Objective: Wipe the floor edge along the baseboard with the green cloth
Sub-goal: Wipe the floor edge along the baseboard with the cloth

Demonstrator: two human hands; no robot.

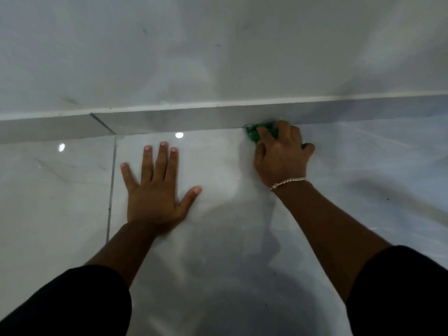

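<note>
A bunched green cloth lies on the glossy tiled floor, pressed right against the foot of the grey baseboard. My right hand, with a silver bracelet at the wrist, covers most of the cloth and grips it, so only its left part and a bit by the thumb side show. My left hand rests flat on the floor tile to the left, fingers spread, holding nothing, a short way back from the baseboard.
The white wall rises above the baseboard. A dark grout line runs toward me left of my left hand, and a joint in the baseboard sits above it. Ceiling lights reflect on the shiny floor.
</note>
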